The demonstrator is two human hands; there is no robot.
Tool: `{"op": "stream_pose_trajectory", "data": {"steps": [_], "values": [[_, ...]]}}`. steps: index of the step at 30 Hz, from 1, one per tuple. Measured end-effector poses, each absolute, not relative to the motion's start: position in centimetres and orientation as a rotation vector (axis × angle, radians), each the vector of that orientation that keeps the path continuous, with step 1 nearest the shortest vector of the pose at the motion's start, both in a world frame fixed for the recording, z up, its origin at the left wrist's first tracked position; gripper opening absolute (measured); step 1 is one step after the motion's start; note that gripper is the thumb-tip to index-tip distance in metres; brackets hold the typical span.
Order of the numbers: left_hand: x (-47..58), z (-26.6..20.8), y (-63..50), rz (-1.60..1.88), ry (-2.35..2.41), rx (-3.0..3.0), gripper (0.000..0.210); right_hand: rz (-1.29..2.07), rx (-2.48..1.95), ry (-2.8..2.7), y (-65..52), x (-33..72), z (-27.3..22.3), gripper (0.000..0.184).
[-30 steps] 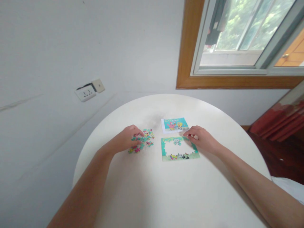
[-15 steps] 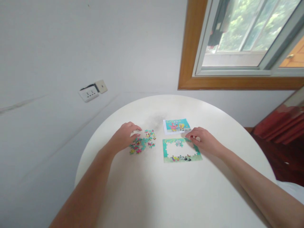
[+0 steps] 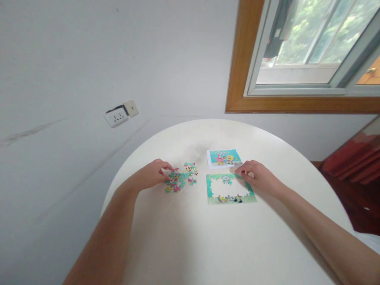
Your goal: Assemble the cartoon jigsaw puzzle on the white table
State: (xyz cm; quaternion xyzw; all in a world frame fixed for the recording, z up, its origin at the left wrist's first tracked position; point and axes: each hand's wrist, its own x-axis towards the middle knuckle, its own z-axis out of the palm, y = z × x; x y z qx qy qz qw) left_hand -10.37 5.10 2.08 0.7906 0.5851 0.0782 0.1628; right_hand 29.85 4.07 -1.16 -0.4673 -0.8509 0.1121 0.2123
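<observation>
My left hand (image 3: 153, 174) is at the left edge of a loose pile of jigsaw puzzle pieces (image 3: 183, 180), its thumb and forefinger apart and touching or just above the nearest pieces. The pieces are pink, teal and yellow. To the right lies a partly assembled jigsaw puzzle (image 3: 210, 190), a teal border with cartoon figures along the bottom and a small joined patch at the top; its middle is bare. My right hand (image 3: 257, 176) rests over its upper right corner, fingertips pinched together. What they hold, if anything, is too small to make out.
Behind the puzzle lies a picture card (image 3: 225, 158) with pink and yellow cartoon figures. Everything lies on a round white table (image 3: 219, 245) against a wall. A wall socket (image 3: 116, 117) is at the left and a wood-framed window (image 3: 297, 105) at the right.
My left hand has drawn back slightly and lowered beside the loose pieces, with the fingers closer to them. My right hand stays at the puzzle's corner. The whole view has shifted slightly.
</observation>
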Motion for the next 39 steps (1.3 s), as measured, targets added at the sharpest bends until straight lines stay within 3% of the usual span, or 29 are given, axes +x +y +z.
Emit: {"op": "stream_pose_trajectory", "data": {"steps": [14,22,39], "values": [[-8.7,2.0,5.2,0.318,1.587,2.315,0.032,0.323,-1.285,-2.361,4.1,29.8,-1.2,0.024],[-10.4,3.2,4.1,0.036,1.59,2.236,0.032,0.328,-1.306,-2.37,4.1,29.8,-1.1,0.022],[-9.7,3.3,4.2,0.017,1.613,2.286,0.035,0.335,-1.293,-2.368,4.0,29.7,-0.8,0.023]]}}
